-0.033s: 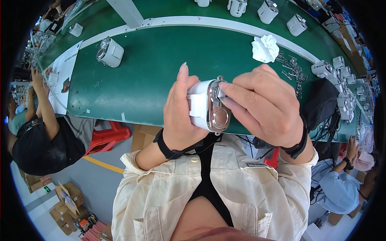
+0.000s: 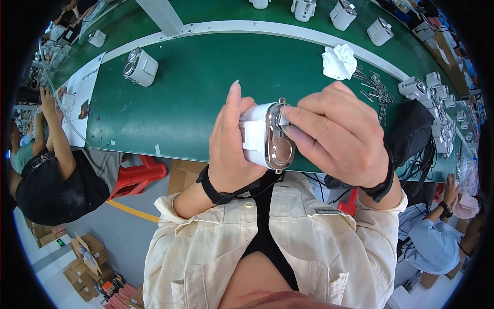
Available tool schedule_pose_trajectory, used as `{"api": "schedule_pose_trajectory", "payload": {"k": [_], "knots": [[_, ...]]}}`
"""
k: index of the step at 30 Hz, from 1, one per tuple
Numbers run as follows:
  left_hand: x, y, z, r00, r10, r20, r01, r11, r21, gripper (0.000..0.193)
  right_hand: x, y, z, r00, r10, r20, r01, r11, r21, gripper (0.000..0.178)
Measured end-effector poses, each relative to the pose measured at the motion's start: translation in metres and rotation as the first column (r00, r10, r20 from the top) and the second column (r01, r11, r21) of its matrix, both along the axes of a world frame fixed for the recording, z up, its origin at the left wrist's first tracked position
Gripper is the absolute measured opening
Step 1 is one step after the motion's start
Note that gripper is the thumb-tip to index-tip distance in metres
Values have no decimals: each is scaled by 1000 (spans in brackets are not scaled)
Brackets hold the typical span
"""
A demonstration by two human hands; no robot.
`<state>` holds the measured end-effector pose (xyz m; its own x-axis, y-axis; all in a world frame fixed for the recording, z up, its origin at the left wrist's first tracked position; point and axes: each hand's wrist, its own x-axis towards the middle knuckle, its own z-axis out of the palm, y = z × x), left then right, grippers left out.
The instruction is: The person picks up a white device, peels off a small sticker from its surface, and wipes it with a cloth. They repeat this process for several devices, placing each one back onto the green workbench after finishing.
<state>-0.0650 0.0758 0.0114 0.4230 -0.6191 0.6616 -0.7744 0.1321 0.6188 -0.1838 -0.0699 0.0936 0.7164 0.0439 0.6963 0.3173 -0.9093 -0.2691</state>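
Note:
Above the table's near edge I hold a white rounded housing [image 2: 253,135] with a shiny chrome end face that bears two round parts. My left hand [image 2: 226,135] is wrapped round its left side, thumb below and fingers up. The thumb and fingers of my right hand [image 2: 339,136] pinch at the upper round part of the chrome face. Between those fingertips is a small pale piece [image 2: 283,119], mostly hidden, so its kind cannot be told. Small metal lugs stick out at both ends of the chrome face.
On the green table [image 2: 206,77] another white housing [image 2: 142,68] lies far left. Crumpled white tissue [image 2: 339,62] and a pile of small metal clips [image 2: 378,92] lie right. Beyond a black bag [image 2: 411,129] stand several more housings [image 2: 437,110]. Co-workers sit on both sides.

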Motion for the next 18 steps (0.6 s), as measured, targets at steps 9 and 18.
{"api": "schedule_pose_trajectory", "payload": {"k": [9,18], "knots": [[0,2,-3,998,-35,-57,37,999,27,101,0,-2,-5,999,43,31,-42,998,-39,32],[6,-2,-6,996,-84,17,84,996,-5,102,-8,1,-7,999,36,-13,-36,999,-25,34]]}}
